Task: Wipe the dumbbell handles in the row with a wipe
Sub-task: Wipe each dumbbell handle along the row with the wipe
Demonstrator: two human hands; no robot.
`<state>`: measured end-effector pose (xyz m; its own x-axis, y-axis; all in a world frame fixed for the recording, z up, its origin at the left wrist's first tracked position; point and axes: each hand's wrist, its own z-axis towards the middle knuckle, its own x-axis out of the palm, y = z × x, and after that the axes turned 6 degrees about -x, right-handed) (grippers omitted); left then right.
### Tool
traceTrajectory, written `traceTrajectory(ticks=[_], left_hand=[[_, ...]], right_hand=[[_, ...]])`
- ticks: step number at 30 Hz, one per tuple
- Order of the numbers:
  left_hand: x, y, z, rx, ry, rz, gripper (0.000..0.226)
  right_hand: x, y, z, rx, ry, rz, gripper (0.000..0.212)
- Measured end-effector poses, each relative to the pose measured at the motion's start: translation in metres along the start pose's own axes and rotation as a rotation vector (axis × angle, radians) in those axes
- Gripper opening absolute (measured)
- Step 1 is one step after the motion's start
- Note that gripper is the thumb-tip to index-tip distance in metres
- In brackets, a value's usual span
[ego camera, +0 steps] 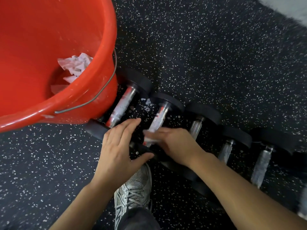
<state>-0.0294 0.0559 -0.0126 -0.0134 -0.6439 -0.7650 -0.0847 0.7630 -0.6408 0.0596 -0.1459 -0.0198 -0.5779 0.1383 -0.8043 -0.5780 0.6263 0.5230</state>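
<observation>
Several black dumbbells lie in a row on the speckled floor, chrome handles pointing away from me. My right hand (174, 145) grips a white wipe (152, 139) around the near end of the second dumbbell's handle (160, 115); the hand is blurred. My left hand (119, 146) rests flat with fingers spread on the near black heads between the first dumbbell's handle (122, 105) and the second. More handles lie to the right: the third handle (196, 125), the fourth handle (226, 149) and the fifth handle (261, 166).
A big red bucket (93, 90) with crumpled used wipes (74, 67) inside stands at the left, touching the first dumbbell. My grey sneaker (132, 195) is just below my hands. Small white scraps (147, 103) lie between the first two dumbbells.
</observation>
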Motion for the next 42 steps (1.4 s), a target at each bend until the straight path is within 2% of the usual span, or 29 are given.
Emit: traceTrajectory(ticks=[2,6,8,11,14,18,19,22,25,28,30,34,35,38,40,42], left_hand=[[0.0,-0.001,-0.001,0.008,0.0,0.016,0.092],[0.003,-0.005,-0.002,0.013,0.022,0.038,0.097],[0.005,-0.007,-0.002,0.009,0.027,0.05,0.096],[0.004,-0.006,-0.002,-0.006,0.022,0.07,0.095],[0.003,-0.006,-0.001,-0.011,0.028,0.084,0.094],[0.005,-0.006,-0.002,-0.011,0.031,0.097,0.093],[0.005,-0.006,-0.002,-0.013,0.029,0.1,0.092],[0.004,-0.006,-0.003,-0.013,0.026,0.112,0.091],[0.003,-0.006,-0.003,-0.017,0.025,0.125,0.091],[0.004,-0.007,-0.003,-0.021,0.02,0.129,0.09],[0.006,-0.008,-0.005,-0.029,0.012,0.119,0.09],[0.006,-0.009,-0.004,-0.039,0.005,0.102,0.095],[0.006,-0.009,-0.003,-0.036,0.008,0.102,0.097],[0.004,-0.009,0.001,-0.022,0.001,0.09,0.098],[0.001,-0.008,0.002,-0.032,-0.023,0.076,0.094],[-0.001,-0.006,0.003,-0.037,-0.036,0.084,0.091]], right_hand=[[0.0,0.003,0.001,-0.059,0.052,0.045,0.049],[-0.009,-0.014,0.007,0.03,-0.363,0.082,0.039],[-0.01,-0.023,0.014,0.131,-0.449,0.019,0.04],[-0.002,-0.022,0.019,0.153,-0.369,-0.037,0.04],[0.002,-0.016,0.009,0.07,-0.261,-0.016,0.042],[0.0,-0.004,0.002,-0.052,-0.005,0.033,0.049],[-0.001,-0.001,0.002,-0.079,0.002,0.047,0.05],[-0.004,-0.007,0.007,-0.058,-0.243,0.066,0.041],[-0.007,-0.019,0.019,0.137,-0.448,-0.013,0.042],[-0.003,-0.021,0.022,0.199,-0.404,-0.074,0.041],[0.002,-0.017,0.014,0.118,-0.346,-0.047,0.043],[0.005,-0.004,0.001,-0.034,-0.054,0.043,0.047],[0.004,-0.004,0.002,-0.076,-0.03,0.031,0.048],[-0.002,-0.009,0.007,-0.103,-0.217,-0.017,0.043],[-0.006,-0.017,0.013,0.01,-0.354,-0.051,0.042],[-0.007,-0.022,0.018,0.127,-0.402,-0.077,0.042]])
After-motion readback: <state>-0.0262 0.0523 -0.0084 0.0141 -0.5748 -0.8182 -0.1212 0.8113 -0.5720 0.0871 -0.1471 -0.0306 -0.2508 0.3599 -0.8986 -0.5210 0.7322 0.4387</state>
